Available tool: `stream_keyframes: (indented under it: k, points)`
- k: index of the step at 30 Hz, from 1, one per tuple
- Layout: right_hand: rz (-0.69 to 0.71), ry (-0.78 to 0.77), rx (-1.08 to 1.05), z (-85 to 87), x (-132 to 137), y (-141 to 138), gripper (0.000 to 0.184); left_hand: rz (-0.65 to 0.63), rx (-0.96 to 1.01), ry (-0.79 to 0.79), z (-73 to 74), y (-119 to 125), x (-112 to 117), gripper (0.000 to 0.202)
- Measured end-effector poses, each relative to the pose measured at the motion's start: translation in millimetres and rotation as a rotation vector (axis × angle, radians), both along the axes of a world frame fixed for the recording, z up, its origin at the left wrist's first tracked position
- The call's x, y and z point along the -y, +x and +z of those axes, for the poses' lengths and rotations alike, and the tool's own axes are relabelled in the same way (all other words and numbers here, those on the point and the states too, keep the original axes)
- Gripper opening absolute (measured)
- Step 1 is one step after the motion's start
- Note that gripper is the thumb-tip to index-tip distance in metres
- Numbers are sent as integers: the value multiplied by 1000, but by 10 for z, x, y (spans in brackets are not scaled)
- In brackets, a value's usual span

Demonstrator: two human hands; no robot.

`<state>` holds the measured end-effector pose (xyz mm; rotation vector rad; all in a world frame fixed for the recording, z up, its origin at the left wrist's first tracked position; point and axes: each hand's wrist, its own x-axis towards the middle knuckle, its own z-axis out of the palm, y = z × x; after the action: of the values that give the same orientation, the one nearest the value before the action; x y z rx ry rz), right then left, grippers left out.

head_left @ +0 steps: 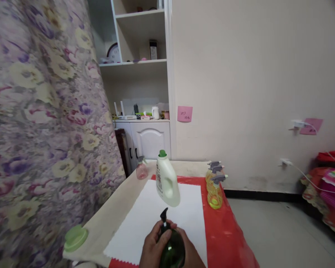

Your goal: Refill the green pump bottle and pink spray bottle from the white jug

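Observation:
A dark green spray bottle [172, 252] with a black pump head stands at the near edge of the white sheet [145, 219]. My left hand [153, 248] is closed round its left side and neck. My right hand [194, 255] wraps its right side, with only part of it in view. Just beyond, a white detergent jug [167, 182] with a green cap stands upright on the sheet. Both hands are well short of the jug.
The sheet lies on a red cloth [226, 230] over a pale table [111, 212]. Three yellow spray bottles [214, 188] stand at the right, a pink spray bottle [142, 170] at the back left, and a green lid [76, 237] on the near left corner. A floral curtain [39, 123] hangs at the left.

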<state>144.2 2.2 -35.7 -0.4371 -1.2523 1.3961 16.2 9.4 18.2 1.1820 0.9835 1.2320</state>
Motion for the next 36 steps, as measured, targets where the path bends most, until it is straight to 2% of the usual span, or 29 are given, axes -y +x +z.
stream_keyframes:
  k: [3,5,8,10,12,15,18,20,24,26,28,30,32,34,36]
  points:
    - [109,-9,-14,82,21,54,109,-147,124,-58,7,-77,-51,45]
    - [128,-19,0,135,42,65,109,-163,161,-81,10,-104,-66,50]
    - [83,-28,-8,155,61,31,102,-53,49,-41,6,-85,-43,51]
    - [17,-24,-17,123,55,-6,105,20,-32,-9,2,-51,-13,47]
    - [-25,-22,-18,77,36,-25,107,28,-59,7,0,-26,9,42]
    - [21,-22,-22,58,13,7,108,-70,-28,-1,4,-45,3,37]
    - [146,-79,6,127,30,73,114,-220,78,-56,22,-111,-25,40]
    - [201,-117,35,188,60,90,114,-253,105,-71,42,-145,-28,44]
    - [126,-87,17,235,106,26,100,-113,-67,-21,88,-103,37,47]
    - [23,-56,30,206,98,-6,104,-15,-97,-9,106,-41,87,45]
    - [-43,-24,74,158,69,-6,111,20,-79,-7,120,6,117,41]
    - [-40,8,123,113,33,26,116,-45,-54,-10,126,11,114,35]
    - [12,13,184,95,10,73,115,-162,-8,-32,120,-25,81,32]
    - [56,-9,256,116,12,109,101,-253,67,-57,102,-76,41,34]
    - [83,-47,294,163,40,119,87,-276,123,-77,81,-109,20,38]
